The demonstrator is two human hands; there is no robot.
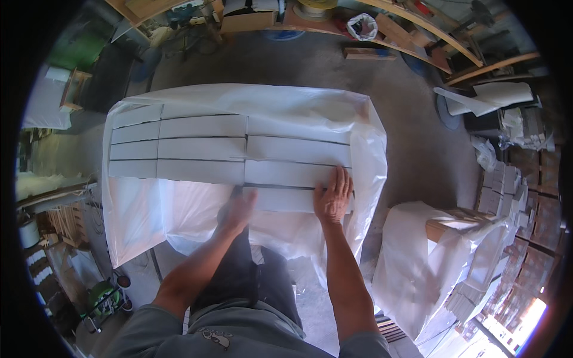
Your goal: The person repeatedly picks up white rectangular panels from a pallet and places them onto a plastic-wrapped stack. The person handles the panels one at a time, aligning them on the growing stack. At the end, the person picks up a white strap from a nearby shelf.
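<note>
Long white cardboard boxes (203,126) lie in rows, packed side by side inside a large sheet of clear plastic (268,98). The nearest box (280,200) on the right is between my two hands. My right hand (333,197) rests on that box's right end, fingers stretched out flat and reaching onto the box behind it. By the left end of the same box is my left hand (239,212), smeared by motion, so its fingers are hard to make out. Plastic film hangs down below the front-left boxes, beside a gap in the front row.
A second plastic-draped stack (412,256) stands to the right, with more white boxes (501,185) beyond. Along the far side runs a wooden bench (406,48) with a white bag (362,27). A green wheeled machine (104,301) is on the floor at lower left.
</note>
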